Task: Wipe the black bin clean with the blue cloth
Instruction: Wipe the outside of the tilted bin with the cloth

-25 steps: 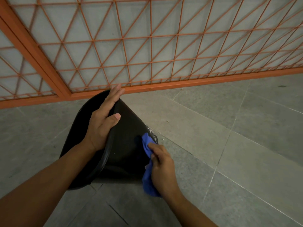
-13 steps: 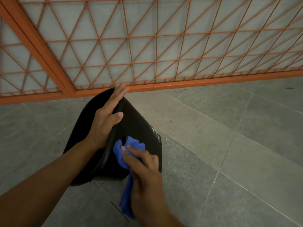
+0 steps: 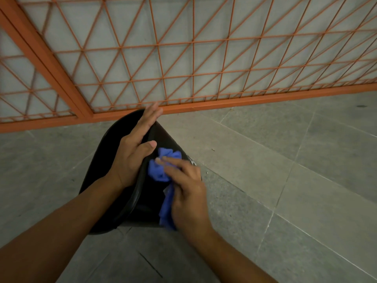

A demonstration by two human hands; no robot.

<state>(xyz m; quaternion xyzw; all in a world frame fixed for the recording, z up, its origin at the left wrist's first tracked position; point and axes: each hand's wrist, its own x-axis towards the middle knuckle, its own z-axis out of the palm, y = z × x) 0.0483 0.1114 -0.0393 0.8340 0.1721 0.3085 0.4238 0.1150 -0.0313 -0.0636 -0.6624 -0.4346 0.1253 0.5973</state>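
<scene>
The round black plastic bin is tipped on the grey tiled floor at the middle of the frame. Its rim is held by the left hand, fingers straight. The crumpled blue cloth is pressed against its side by the right hand, fingers curled round it.

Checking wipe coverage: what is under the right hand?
Under the right hand is the bunched blue cloth, pressed on the black bin outer wall. The bin surface beneath cloth and palm is hidden.
</scene>
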